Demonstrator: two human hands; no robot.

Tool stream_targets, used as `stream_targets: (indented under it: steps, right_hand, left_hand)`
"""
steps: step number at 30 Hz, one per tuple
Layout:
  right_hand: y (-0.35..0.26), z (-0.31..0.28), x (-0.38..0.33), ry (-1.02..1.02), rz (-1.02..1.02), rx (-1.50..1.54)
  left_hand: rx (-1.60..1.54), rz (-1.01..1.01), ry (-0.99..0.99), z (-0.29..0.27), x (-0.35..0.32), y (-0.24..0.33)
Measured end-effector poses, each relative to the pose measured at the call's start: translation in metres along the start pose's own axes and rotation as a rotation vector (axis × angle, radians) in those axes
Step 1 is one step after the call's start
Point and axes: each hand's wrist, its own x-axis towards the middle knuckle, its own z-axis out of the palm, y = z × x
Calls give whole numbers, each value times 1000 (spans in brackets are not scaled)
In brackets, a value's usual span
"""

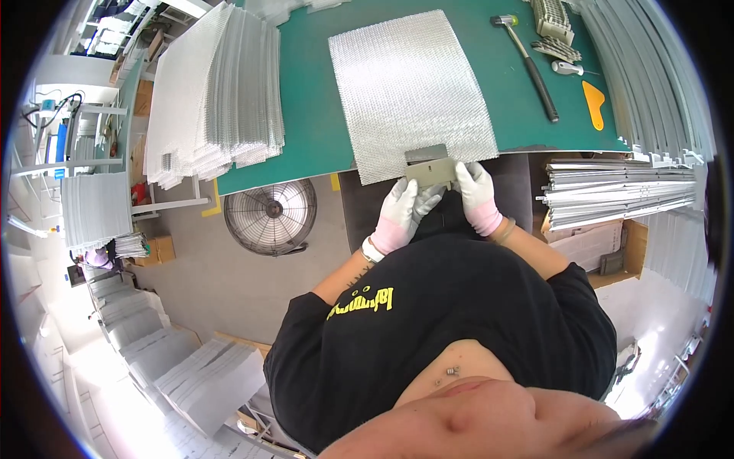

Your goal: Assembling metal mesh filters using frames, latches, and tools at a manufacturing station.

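Note:
A silvery mesh panel (409, 84) lies on the green table, its near end reaching over the front edge. By that end is a small flat olive-grey plate (431, 174) with a little dark slot in it. My left hand (397, 214), in a white glove with a pink cuff, is closed on the plate's left side, thumb on top and fingers under it. The plate's right end is pinched by my right hand (477, 195), gloved the same way. Just behind the plate a dark grey rectangle (426, 154) shows at the panel's edge; I cannot tell whether it is a cutout.
A thick stack of mesh panels (222, 92) stands at the table's left. To the right lie a hammer (531, 73), a white-handled screwdriver (566, 68), a yellow scraper (592, 105) and stacked olive-grey plates (552, 23). Grey strips (619, 195) fill a shelf; a floor fan (271, 218) stands left.

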Motion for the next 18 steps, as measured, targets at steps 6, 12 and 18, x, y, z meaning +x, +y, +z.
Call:
stream_targets:
  steps: [6,12,18]
  right_hand:
    - [-5,5,-7,-528,3,61]
    - [-13,22,-4,-307,78,69]
    - [2,-35,-26,-61,-61,100]
  left_hand:
    - [1583,-512,-572,-1,-15,88]
    - [2231,731,-616,73,101,149]
    - [2338,745,-592,80,111,66]
